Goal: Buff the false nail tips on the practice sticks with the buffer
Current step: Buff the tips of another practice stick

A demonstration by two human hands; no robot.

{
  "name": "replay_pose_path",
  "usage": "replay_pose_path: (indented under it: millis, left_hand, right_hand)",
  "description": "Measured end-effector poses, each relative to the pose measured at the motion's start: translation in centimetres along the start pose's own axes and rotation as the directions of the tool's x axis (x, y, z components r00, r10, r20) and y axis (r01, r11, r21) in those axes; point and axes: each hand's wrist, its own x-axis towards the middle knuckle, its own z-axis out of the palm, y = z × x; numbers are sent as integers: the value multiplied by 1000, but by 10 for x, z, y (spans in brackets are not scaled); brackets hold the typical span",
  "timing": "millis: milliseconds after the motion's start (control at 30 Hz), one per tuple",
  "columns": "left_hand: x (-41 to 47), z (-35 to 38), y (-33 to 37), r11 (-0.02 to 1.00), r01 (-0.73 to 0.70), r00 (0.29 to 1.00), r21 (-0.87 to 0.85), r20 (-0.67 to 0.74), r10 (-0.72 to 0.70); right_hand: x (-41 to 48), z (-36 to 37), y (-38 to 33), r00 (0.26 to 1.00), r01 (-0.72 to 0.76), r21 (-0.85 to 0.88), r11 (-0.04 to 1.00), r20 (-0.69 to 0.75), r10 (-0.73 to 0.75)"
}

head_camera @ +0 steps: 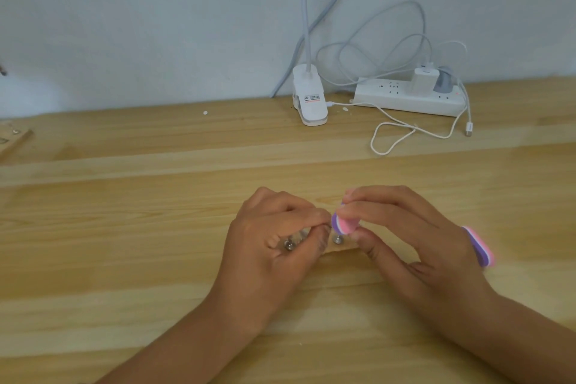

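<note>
While our right hand (405,237) pinches the buffer (344,224) between thumb and curled fingers, our left hand (274,237) curls round a stick (288,246) low over the table (124,227); the buffer's tip sits just beside our left fingertips.

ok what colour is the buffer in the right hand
The buffer is layered pink, white and purple, clearest in the head view.
</note>
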Motion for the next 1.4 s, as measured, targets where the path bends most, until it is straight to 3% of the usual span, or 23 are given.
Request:
replay_pose_path:
  millis: [600, 867, 1067, 1167, 1267, 1400]
  left_hand:
    - [0, 0, -1, 997, -59, 998, 49, 6, 59]
    - [0, 2, -3, 998, 65, 998, -17, -3, -65]
    - [-2, 2, -3, 994, 94, 996, -55, 6, -94]
    - [-1, 2, -2, 994, 85, 996, -69, 6, -85]
    - [-1, 2, -2, 996, 74, 997, -53, 15, -74]
    - [0, 2, -1, 998, 43, 999, -43, 23, -42]
  right_hand:
    - [-1, 3, 3, 995, 95, -12, 995, 29, -95]
    - [3, -1, 6, 996, -63, -22, 998, -68, 62]
    - [3, -7, 1, 949, -293, 139, 946, -79, 306]
    - [-1, -11, -4, 969, -247, 116, 962, 11, 247]
    - [-1, -6, -7, 993, -76, -16, 997, 94, 77]
    - [4, 7, -4, 999, 38, -225, 974, 20, -34]
